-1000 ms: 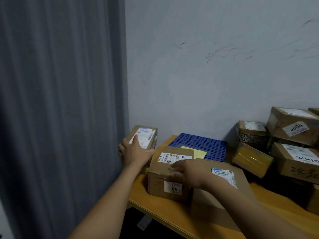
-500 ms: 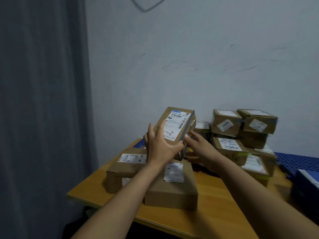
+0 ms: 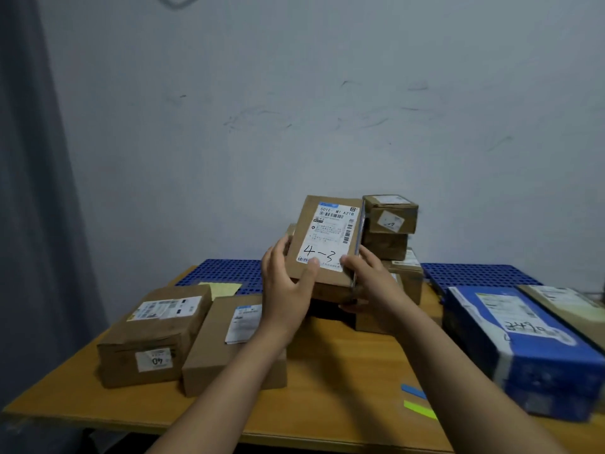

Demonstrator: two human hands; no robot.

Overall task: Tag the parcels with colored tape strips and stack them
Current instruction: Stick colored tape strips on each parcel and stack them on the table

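A flat brown parcel [image 3: 327,237] with a white label marked "4-3" is held up above the wooden table [image 3: 343,381], label facing me. My left hand [image 3: 288,286] grips its lower left edge, thumb on the label. My right hand [image 3: 370,280] grips its lower right corner. On the table near the front right lie a blue tape strip [image 3: 413,390] and a yellow-green tape strip [image 3: 420,409]. Behind the held parcel rises a stack of small brown parcels [image 3: 389,221].
Two brown boxes sit at the left: one marked "40" [image 3: 154,335] and one under my left forearm [image 3: 222,348]. A large blue parcel [image 3: 523,348] lies at the right. Blue perforated trays [image 3: 226,273] line the wall, with a yellow paper [image 3: 222,288]. A grey curtain [image 3: 29,191] hangs left.
Both hands lifted the labelled parcel from the table's far left corner and carried it to the middle. My view swung right, showing more of the table.
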